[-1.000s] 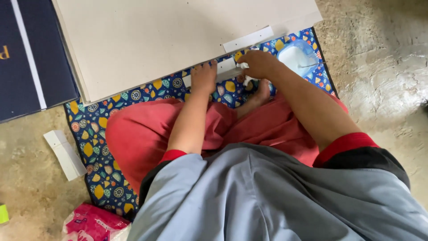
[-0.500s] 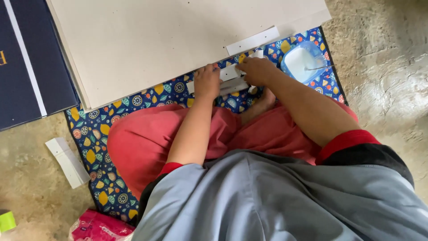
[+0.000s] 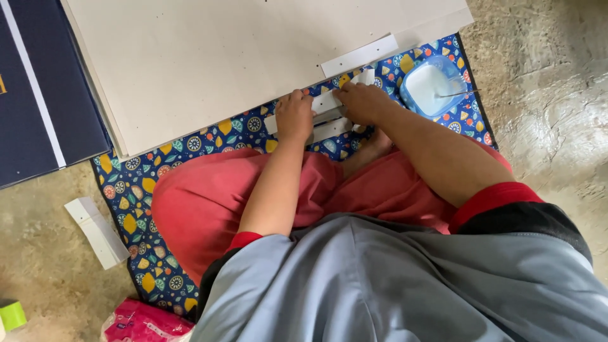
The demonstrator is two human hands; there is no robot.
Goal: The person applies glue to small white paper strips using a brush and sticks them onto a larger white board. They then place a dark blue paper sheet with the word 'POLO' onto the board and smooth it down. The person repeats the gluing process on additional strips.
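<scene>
**Both hands on white paper strips at the mat's far edge**

From the head camera we see our left hand (image 3: 294,116) pressed flat, fingers curled down on a narrow white paper strip (image 3: 324,103). Our right hand (image 3: 360,101) pinches the same strip from the right, its grip closed on it. The strips lie on the blue patterned floor mat (image 3: 130,183), just near of the large beige cardboard sheet (image 3: 221,57). A light blue bowl of white paste (image 3: 434,85) sits right of the hands.
</scene>
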